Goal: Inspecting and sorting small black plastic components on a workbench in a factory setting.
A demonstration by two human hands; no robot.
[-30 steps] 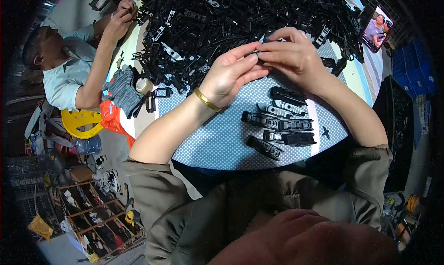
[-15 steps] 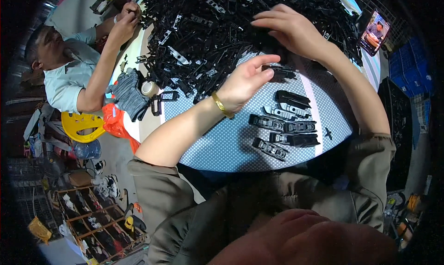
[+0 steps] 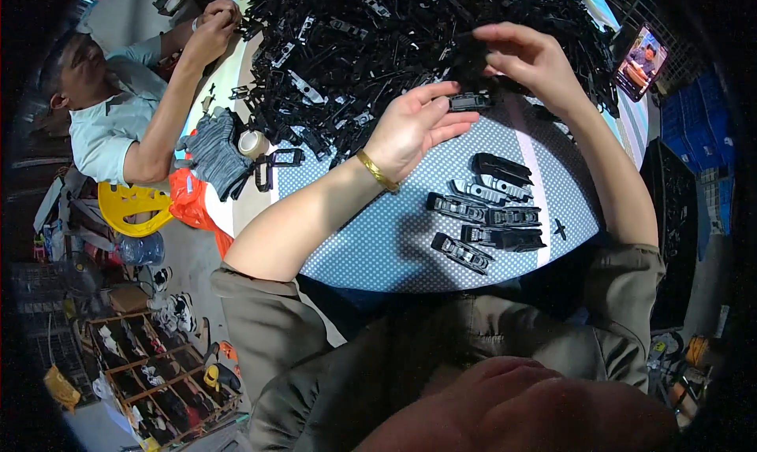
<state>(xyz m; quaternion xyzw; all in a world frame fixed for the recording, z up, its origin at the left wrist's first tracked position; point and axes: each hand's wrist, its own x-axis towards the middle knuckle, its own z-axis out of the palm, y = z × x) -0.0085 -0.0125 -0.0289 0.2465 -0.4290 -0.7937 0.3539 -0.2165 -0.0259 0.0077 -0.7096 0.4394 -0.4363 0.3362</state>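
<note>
Black plastic clip part (image 3: pixel 470 101), small, oblong, lying flat across left fingertips, second black piece (image 3: pixel 471 54) pinched above heaped pile

Both hands (image 3: pixel 473 97) at a heap of black plastic parts (image 3: pixel 378 42)

You are working at a round table (image 3: pixel 371 255) with a dotted blue-white cover. A large heap of black plastic parts (image 3: pixel 378 34) is lying across its far half; several assembled black pieces (image 3: pixel 489 214) are lying near you.
</note>
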